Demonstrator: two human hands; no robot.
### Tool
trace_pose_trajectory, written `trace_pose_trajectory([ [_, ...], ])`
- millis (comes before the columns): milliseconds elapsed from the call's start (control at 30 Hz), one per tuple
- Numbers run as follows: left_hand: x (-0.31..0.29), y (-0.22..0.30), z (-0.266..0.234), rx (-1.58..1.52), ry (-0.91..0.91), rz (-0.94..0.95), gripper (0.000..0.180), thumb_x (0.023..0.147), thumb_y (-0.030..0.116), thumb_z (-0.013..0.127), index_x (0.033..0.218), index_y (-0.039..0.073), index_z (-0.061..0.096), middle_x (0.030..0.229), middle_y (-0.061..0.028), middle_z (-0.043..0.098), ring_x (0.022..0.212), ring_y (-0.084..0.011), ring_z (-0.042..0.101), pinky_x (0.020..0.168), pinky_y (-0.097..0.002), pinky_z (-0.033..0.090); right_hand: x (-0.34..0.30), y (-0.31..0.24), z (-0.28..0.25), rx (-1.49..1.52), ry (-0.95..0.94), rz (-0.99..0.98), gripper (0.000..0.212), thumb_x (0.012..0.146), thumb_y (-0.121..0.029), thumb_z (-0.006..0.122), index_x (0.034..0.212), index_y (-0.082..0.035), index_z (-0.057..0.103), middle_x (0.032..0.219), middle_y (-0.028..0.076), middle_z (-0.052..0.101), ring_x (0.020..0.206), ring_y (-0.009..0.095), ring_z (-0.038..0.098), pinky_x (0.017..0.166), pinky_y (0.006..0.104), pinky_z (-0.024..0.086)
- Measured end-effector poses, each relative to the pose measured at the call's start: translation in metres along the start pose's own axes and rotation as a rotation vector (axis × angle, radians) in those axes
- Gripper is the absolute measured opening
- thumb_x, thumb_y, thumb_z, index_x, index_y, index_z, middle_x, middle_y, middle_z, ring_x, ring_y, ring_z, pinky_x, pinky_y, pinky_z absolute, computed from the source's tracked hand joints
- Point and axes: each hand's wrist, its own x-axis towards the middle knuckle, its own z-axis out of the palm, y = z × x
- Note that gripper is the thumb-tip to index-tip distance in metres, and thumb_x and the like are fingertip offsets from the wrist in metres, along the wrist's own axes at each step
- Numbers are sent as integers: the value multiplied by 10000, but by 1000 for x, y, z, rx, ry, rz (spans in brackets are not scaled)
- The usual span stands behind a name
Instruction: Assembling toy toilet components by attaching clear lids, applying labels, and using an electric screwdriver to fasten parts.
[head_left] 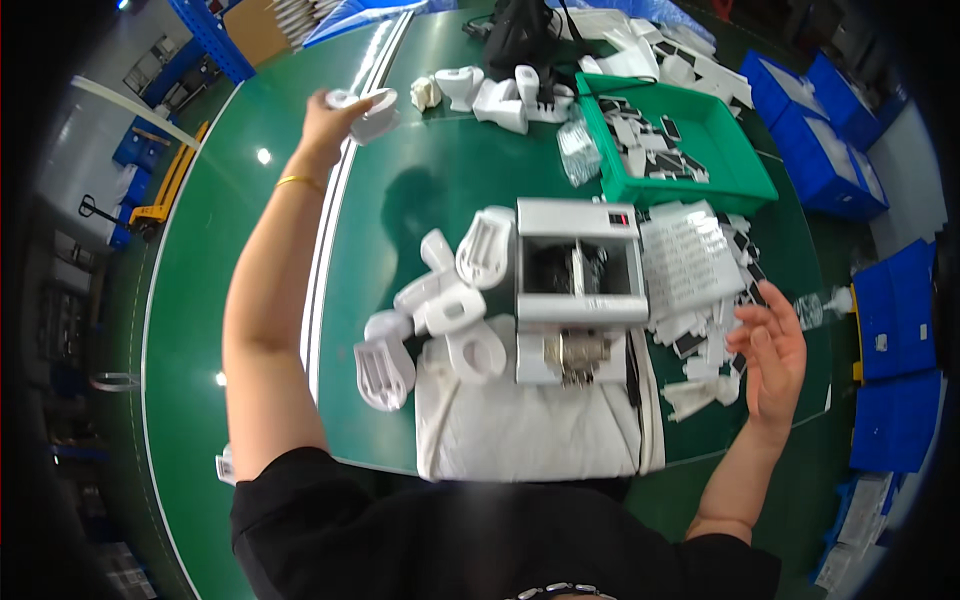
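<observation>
A white part (377, 122) is gripped in the left hand (328, 128), held out toward the counter's (430, 165) far left; the right hand (775, 362) is left open, fingers loosely bent, near white sheets (688, 258). Mid-counter, a grey machine (582, 310) is flanked on its left by loose white casings (386, 374); a green bin (728, 145) is placed beyond the sheets.

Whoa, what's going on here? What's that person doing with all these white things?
A person is working at a green table. Their left hand is stretched out to the far left, holding a white plastic part. Their right hand is open and holds nothing, beside a heap of small flat pieces. A boxy silver-grey machine sits in the middle, with more white parts lying loose to its left. Behind the heap is a green bin.
</observation>
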Motion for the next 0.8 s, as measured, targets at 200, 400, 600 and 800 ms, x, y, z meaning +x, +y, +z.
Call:
trace_pose_trajectory([
  [200,65,-51,83,386,274,-95,955,544,359,887,1297,-45,459,1243,-235,558,1135,-349,576,962,-381,478,9,10,-17,-118,170,52,450,932,-102,580,1342,25,444,1035,99,638,812,127,623,715,253,516],
  [400,93,-59,114,392,212,-122,968,583,411,858,1310,-48,412,1307,-265,471,1202,-391,506,1018,-401,438,27,18,-8,-181,182,72,395,929,-103,595,1286,29,494,1000,92,640,798,122,609,711,248,510],
  [600,75,-29,156,825,428,328,913,700,565,757,1399,98,400,1335,-208,487,1229,-369,464,1032,-429,401,50,9,11,-304,121,56,351,916,-62,583,1252,22,526,973,77,631,781,118,593,710,242,497],
  [800,44,-15,195,871,-72,224,724,722,533,722,1298,137,531,1263,-191,564,1205,-363,493,990,-423,431,186,-14,111,-800,-192,-297,411,846,-49,660,1247,-32,569,1009,59,643,934,133,603,852,274,475],
])
